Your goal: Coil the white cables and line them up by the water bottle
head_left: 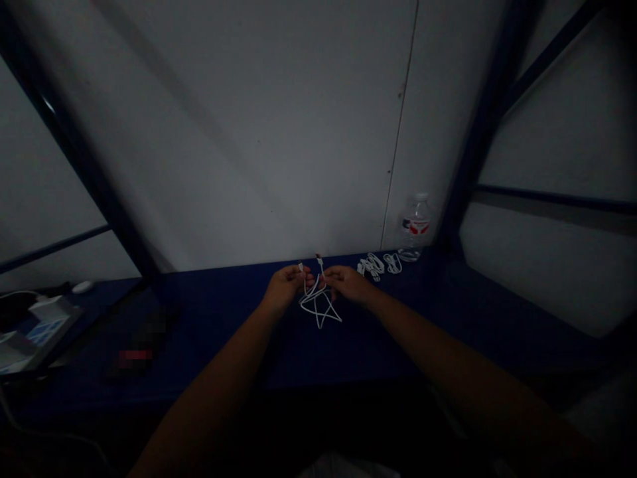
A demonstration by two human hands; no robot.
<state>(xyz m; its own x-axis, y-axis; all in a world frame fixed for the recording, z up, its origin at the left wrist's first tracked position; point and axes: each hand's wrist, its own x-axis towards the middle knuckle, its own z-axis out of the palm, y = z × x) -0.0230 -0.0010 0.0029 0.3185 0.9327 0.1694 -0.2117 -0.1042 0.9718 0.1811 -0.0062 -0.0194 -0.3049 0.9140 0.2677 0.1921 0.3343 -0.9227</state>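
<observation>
A white USB charging cable (321,311) hangs in loose, crossing loops between my two hands, above the blue shelf. My left hand (286,287) pinches it near one end, whose plug points up past the fingers. On the other side my right hand (348,283) is closed on the cable just below the second plug (319,260), which also stands upward. The loops dangle below the fingers. Right of my right hand, several coiled white cables (372,265) lie on the shelf near the wall.
A clear plastic bottle (416,229) with a red and white label stands at the back right against the wall. White boxes (50,309) and a dark blurred object (137,352) lie at the left. Blue metal posts (79,146) frame the blue shelf (213,299).
</observation>
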